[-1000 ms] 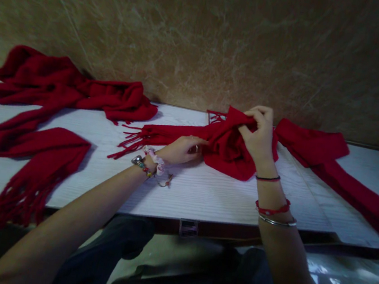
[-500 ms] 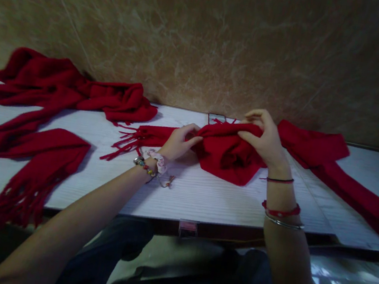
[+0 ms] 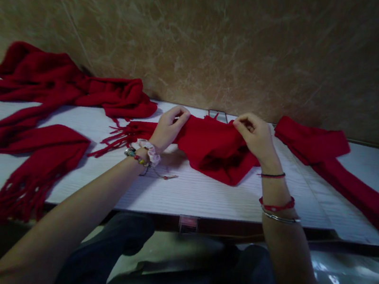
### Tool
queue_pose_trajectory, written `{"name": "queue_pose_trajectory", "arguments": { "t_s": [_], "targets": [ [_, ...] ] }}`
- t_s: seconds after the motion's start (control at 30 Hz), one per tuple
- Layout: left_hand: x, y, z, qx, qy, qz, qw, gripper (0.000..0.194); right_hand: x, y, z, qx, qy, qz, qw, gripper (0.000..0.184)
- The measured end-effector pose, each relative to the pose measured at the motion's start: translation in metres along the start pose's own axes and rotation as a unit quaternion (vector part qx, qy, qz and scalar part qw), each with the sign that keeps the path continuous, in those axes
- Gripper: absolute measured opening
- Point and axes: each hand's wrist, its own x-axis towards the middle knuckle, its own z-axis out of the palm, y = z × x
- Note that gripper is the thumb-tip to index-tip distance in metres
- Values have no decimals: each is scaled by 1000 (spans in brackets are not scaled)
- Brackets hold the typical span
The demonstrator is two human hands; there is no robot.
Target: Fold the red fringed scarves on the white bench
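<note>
A red fringed scarf (image 3: 208,137) is stretched between my two hands over the middle of the white table. My left hand (image 3: 170,127) pinches its upper left edge between thumb and fingers. With thumb and fingertips, my right hand (image 3: 257,136) grips the upper right edge. Below that edge the cloth hangs in a loose fold with a dark hollow. The scarf's fringe (image 3: 118,138) lies on the table to the left of my left wrist, and a few more strands show behind the top edge.
Other red scarves (image 3: 59,78) lie heaped on the left, one fringed end hanging over the front edge. A folded red scarf (image 3: 313,142) runs to the right. Behind the white table (image 3: 173,197) rises a brown marbled wall (image 3: 198,38). A small framed rectangle (image 3: 218,115) sits near the wall.
My left hand has moved up and left along the scarf, and my right hand slightly left and down. The upper edge is now pulled straighter and flatter between them.
</note>
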Motion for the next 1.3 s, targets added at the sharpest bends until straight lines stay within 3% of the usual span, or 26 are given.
{"name": "queue_pose_trajectory", "arguments": {
  "t_s": [0.1, 0.27, 0.53, 0.8, 1.0, 1.13, 1.3],
  "targets": [
    [-1, -5, -5, 16, -8, 0, 1000, 18, -1, 4, 10, 30, -15, 9, 999, 14],
    [-6, -10, -2, 52, -56, 26, 997, 15, -6, 11, 25, 86, -155, 71, 982, 28],
    [-11, 4, 12, 105, -114, 147, 977, 16, -8, 13, 35, 60, -221, 16, 973, 20],
    [-12, 9, 11, 113, -127, 151, 974, 17, -6, 14, 35, 65, -94, 27, 993, 14],
    [-13, 8, 12, 112, -125, 158, 973, 16, -6, 12, 33, 136, -89, 70, 984, 22],
    [-11, 7, 10, 115, -107, 119, 980, 15, -3, 14, 27, 215, -96, 105, 966, 31],
    [-8, 2, 4, 88, -118, 66, 987, 14, 4, 29, 19, 278, 66, 167, 944, 32]
  ]
}}
